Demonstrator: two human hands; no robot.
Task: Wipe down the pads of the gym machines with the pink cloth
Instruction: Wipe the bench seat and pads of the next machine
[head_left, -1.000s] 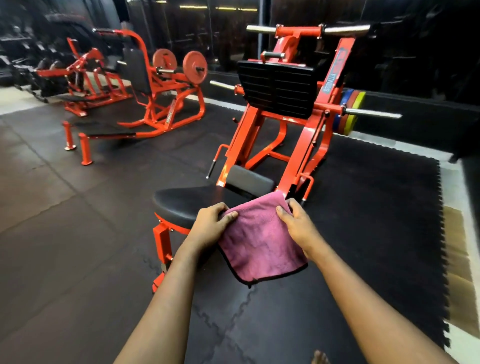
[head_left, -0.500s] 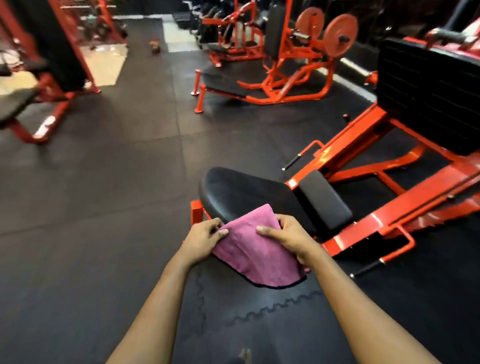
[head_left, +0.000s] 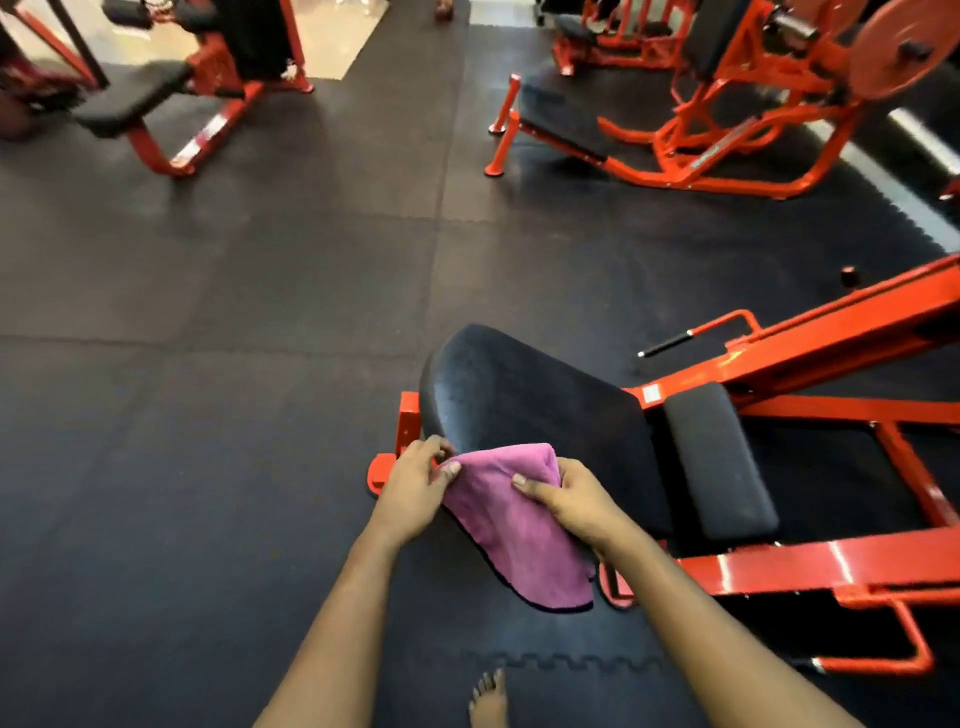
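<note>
Head view. Since half a second ago the view has swung left and down, so the long black pad (head_left: 530, 400) now sits further right and a bare foot (head_left: 488, 699) shows at the near edge. The plush, dark-hemmed pink cloth (head_left: 511, 525) hangs before the pad's near end. The left hand (head_left: 413, 493) and right hand (head_left: 571, 496) each pinch its upper edge, thumbs on top. The glossy orange frame (head_left: 810, 566) lies to the right.

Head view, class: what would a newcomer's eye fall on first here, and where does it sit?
The pink cloth, pinched between the left hand and right hand at lower centre, stands out against the black seat pad beyond it. Next, the orange-red frame of that machine at the right, and more orange-red machines across the top.
</note>
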